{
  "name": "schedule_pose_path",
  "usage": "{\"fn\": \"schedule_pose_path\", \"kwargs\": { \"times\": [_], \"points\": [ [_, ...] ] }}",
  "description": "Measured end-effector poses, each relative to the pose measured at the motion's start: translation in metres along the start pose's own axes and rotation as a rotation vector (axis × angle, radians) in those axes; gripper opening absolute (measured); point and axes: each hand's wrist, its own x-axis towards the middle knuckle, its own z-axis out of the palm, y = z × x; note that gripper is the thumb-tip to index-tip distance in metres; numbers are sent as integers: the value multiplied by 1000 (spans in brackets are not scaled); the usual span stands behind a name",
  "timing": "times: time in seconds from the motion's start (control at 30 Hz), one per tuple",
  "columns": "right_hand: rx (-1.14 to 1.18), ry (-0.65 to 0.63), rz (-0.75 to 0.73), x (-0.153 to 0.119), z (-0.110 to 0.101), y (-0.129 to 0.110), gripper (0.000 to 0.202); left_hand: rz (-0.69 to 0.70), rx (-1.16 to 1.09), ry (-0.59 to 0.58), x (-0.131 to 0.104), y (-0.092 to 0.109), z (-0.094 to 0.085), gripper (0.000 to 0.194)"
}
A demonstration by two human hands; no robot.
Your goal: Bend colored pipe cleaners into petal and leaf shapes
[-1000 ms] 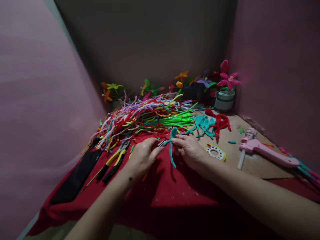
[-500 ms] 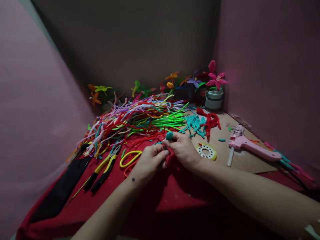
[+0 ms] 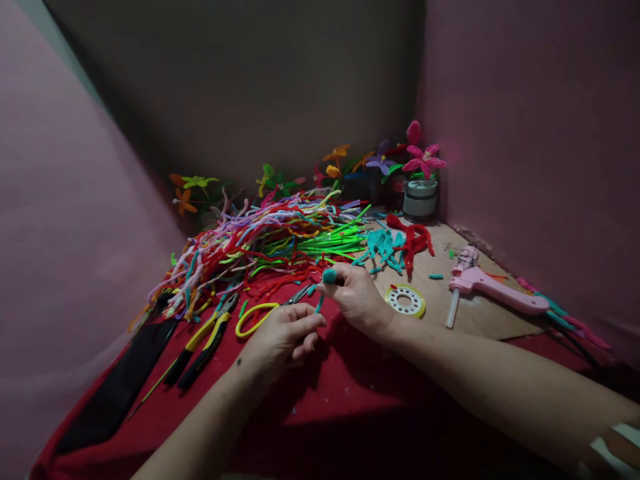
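Observation:
My right hand (image 3: 356,299) is shut on a teal pipe cleaner (image 3: 329,275); its looped top sticks out above my thumb and a short tail hangs below. My left hand (image 3: 283,333) lies curled on the red cloth (image 3: 350,390) just left of that tail, its fingertips close to it. Right beside this hand lie scissors with a yellow handle loop (image 3: 254,319), blades pointing at my right hand. Whether the left hand grips anything is hidden.
A big heap of mixed pipe cleaners (image 3: 250,243) fills the back left. Behind my right hand lie teal pieces (image 3: 383,247) and red pieces (image 3: 413,240). Yellow-black pliers (image 3: 204,343), a black pouch (image 3: 115,393), a tape ring (image 3: 406,300), a pink glue gun (image 3: 493,290) and finished flowers (image 3: 421,160) surround the cloth.
The long teal tail has been folded up into my right hand. My left hand let go of it and dropped toward the scissors. The view shifted right.

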Motion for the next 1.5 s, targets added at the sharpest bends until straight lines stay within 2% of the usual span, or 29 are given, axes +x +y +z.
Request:
{"fn": "schedule_pose_path", "kwargs": {
  "times": [0.13,0.23,0.33,0.4,0.43,0.57,0.63,0.7,0.8,1.03,1.27,1.5],
  "points": [
    [63,37,19,2,-1,-1,22,68,161,123,-2,5,3,25],
    [152,30,162,-3,2,-7,27,130,251,188,-5,19,-1,24],
    [286,-91,335,-14,6,-11,31,280,324,255,-1,43,-5,24],
    [227,-199,394,-25,8,-9,30,387,393,265,12,59,1,23],
    [142,-262,365,-31,8,-7,29,423,445,260,21,67,7,22],
    [-292,-426,-38,-50,6,3,15,386,641,214,75,83,43,16],
    [-472,-568,-202,-54,5,4,18,363,838,174,103,86,59,19],
    [-598,-681,-297,-54,4,4,22,360,926,158,125,87,70,25],
    [-679,-735,-290,-51,4,2,24,345,1046,169,144,87,76,34],
    [-717,-803,-217,-47,3,-8,28,249,1209,179,155,83,72,34],
    [-694,-803,-229,-48,5,-3,25,241,1113,210,166,79,58,25],
    [-688,-798,-236,-48,6,-1,22,253,937,190,155,85,55,28]
  ]
}}
